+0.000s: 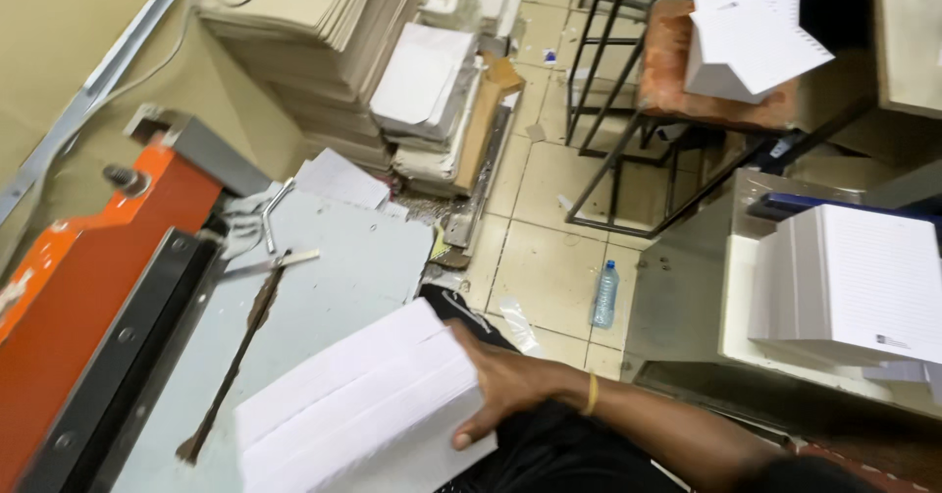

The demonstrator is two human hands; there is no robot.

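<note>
Under the right hand (pixel 505 380) lies a thick stack of white paper sheets (pixel 363 410), resting on the grey desk (pixel 343 277) of a cutting machine. That hand lies flat against the stack's near edge, thumb below and fingers spread along the side, pressing rather than gripping; a yellow band circles its wrist. No left hand is in view, so its state cannot be told.

Just left of the hands, a thin dark rod (pixel 235 356) runs diagonally across the desk, and beyond it sits the machine's black clamp bar (pixel 118 356) against an orange body (pixel 78 267). A small metal handle (pixel 273 213) lies at the far end of the desk.

Right of the hands, on the tiled floor (pixel 545 267), stands a clear plastic water bottle (pixel 605 295). Further right, a pile of lined white notepads (pixel 854 282) rests on a low surface.

Well beyond the hands, tall stacks of brown card (pixel 314 32) and white paper (pixel 427 81) stand on the floor. To their right, a metal-framed stool (pixel 657 71) with a worn reddish seat carries another pile of white pads (pixel 751 42).
</note>
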